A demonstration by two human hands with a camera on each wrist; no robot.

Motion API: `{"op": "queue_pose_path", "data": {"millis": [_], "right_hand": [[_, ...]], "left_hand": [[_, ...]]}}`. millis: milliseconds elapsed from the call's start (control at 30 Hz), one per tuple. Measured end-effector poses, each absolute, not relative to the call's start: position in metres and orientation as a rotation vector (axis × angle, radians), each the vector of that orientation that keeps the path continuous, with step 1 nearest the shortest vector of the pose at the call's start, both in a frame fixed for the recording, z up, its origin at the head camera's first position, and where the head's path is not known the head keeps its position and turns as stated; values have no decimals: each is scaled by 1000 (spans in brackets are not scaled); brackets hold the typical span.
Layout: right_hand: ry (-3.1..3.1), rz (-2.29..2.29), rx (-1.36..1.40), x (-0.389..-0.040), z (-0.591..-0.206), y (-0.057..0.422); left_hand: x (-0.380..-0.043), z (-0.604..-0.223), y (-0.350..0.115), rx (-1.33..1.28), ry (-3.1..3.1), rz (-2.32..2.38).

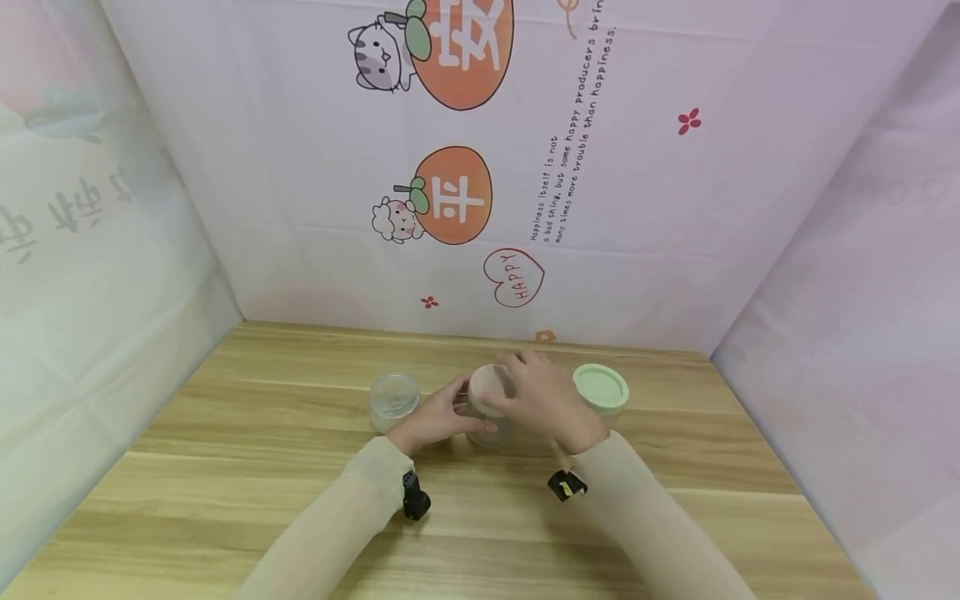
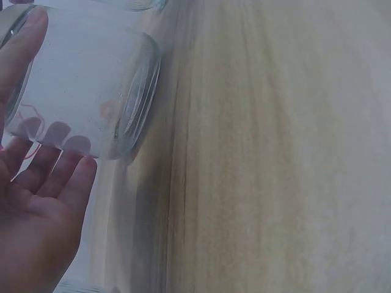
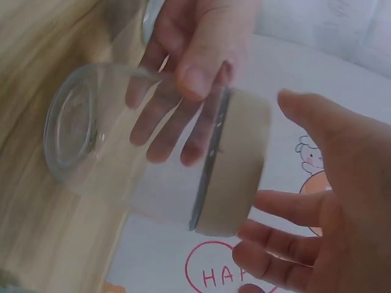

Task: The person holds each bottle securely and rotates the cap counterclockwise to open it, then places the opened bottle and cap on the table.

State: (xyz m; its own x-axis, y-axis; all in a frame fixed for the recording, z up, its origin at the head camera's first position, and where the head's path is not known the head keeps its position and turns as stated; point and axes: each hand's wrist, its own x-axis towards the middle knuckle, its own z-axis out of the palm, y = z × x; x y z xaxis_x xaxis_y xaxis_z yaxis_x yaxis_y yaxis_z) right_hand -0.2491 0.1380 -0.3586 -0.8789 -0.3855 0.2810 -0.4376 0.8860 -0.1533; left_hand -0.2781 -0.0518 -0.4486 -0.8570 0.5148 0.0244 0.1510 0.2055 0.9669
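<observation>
Between the left hand (image 1: pixel 431 418), which grips the clear jar (image 3: pixel 146 186), and the loosely spread right hand (image 1: pixel 549 400), the pale lid (image 3: pixel 235 163) is already on, its tightness unclear.

Prob. makeshift booth (image 1: pixel 862 292): printed cloth walls (image 1: pixel 300 150), wood-grain tabletop (image 1: pixel 491 542).

Head view bright, shadows soft, right fingers (image 1: pixel 531 363) blurred; wrist views dimmer, hazy, low-contrast.
</observation>
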Motion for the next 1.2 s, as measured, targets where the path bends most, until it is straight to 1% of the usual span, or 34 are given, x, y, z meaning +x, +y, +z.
{"op": "queue_pose_path", "data": {"millis": [133,267,800,1200], "right_hand": [[-2867,233,560,-252,-361,135],[-2897,245,557,-255,-364,134],[-2780,478,745,-262,-377,141],[-2850,540,886,-268,-376,148]], "left_hand": [[-279,-447,-52,639,2178,1680],[-278,-444,-53,652,2171,1668],[-280,-445,-53,687,2106,1673],[-281,-445,-54,709,2086,1690]]}}
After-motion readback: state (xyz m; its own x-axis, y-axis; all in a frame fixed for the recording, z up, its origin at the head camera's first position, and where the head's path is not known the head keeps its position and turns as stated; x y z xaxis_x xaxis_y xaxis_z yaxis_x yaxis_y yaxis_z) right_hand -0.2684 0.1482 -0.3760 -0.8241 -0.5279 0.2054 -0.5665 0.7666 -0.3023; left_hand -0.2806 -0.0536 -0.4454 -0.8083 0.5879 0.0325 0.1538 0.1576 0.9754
